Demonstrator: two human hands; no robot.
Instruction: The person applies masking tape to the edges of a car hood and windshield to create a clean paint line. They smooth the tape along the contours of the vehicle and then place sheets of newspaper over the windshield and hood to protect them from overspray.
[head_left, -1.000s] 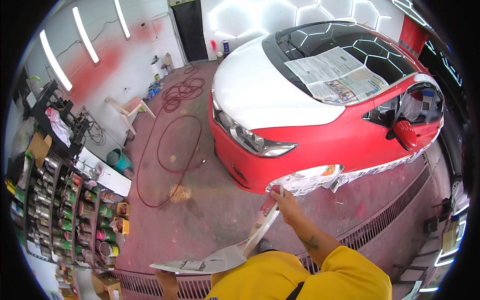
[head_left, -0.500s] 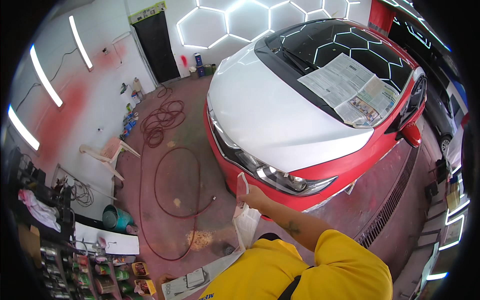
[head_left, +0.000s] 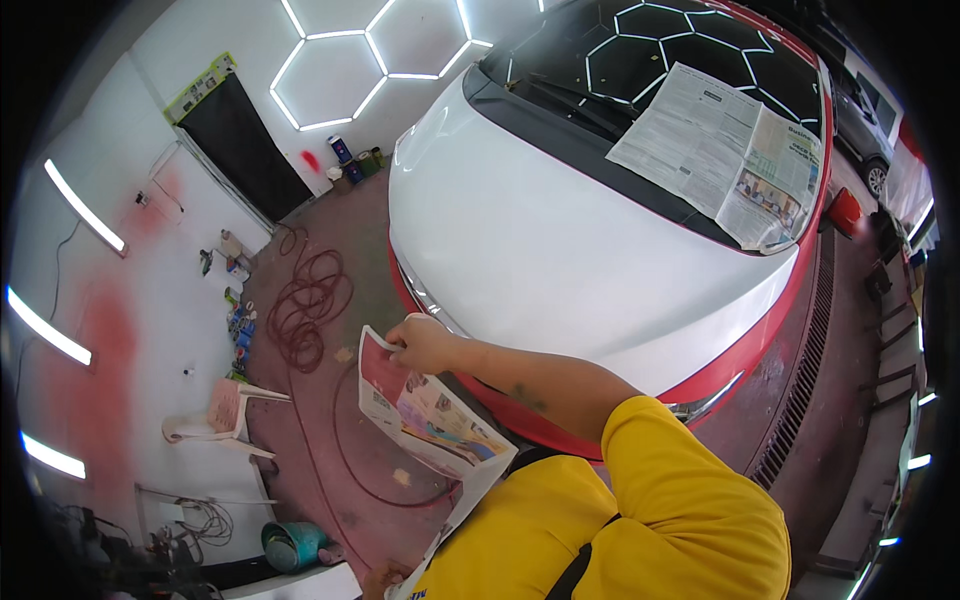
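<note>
My right hand [head_left: 425, 343] pinches the top edge of a newspaper sheet [head_left: 430, 415] in front of the car's nose. The sheet hangs partly folded, its printed side with coloured pictures showing. Low in the view my left hand [head_left: 383, 578] grips the sheet's other end near my body; its fingers are only partly visible. Close beyond my right forearm is the white hood [head_left: 560, 240] of a red car. Another newspaper [head_left: 690, 150] lies spread open over the windshield and the hood's rear edge.
A red hose [head_left: 308, 310] lies coiled on the floor to the left and runs toward me. A pale plastic chair [head_left: 228, 412] and a teal bucket [head_left: 292, 545] stand along the left wall. Cans [head_left: 343, 152] sit by the dark doorway. A floor grate [head_left: 800, 380] runs along the right.
My right hand has moved left and up, pulling the newspaper sheet wider so its coloured side shows. My view has shifted, with the hood now looming larger.
</note>
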